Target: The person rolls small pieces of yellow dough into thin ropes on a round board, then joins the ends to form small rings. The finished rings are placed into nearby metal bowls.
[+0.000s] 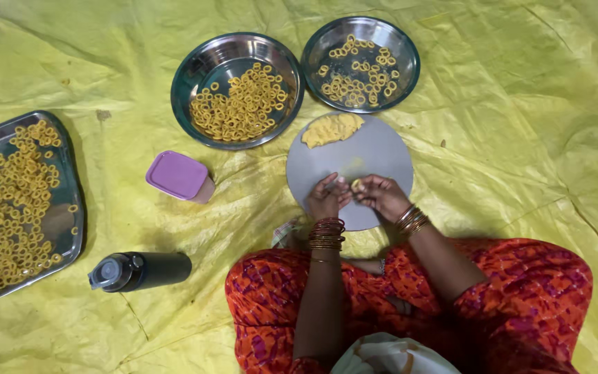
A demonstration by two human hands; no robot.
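Lap: orange-red printed cloth, just behind both wrists.
Round board (pixel 375 149): grey, under both hands.
Dough lump (pixel 332 129): beyond the hands; long axis slants left-to-right.
Left hand (pixel 326 199): fingertips pinching the dough bit.
Right hand (pixel 381 194): pinching it too.
Dough bit (pixel 356 184): between fingertips; axis unclear. Light, even pressure likely suits.

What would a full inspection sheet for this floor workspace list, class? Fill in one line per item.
Surface: creased yellow sheet spread flat.
Job's things: round grey board with a dough lump; small dough piece at the fingertips.
Clutter: two steel bowls and a tray of dough rings; pink-lidded box; black bottle lying down.
Hands: left hand and right hand meet over the board.
Cables: nothing seen.
Surroundings: nothing seen.
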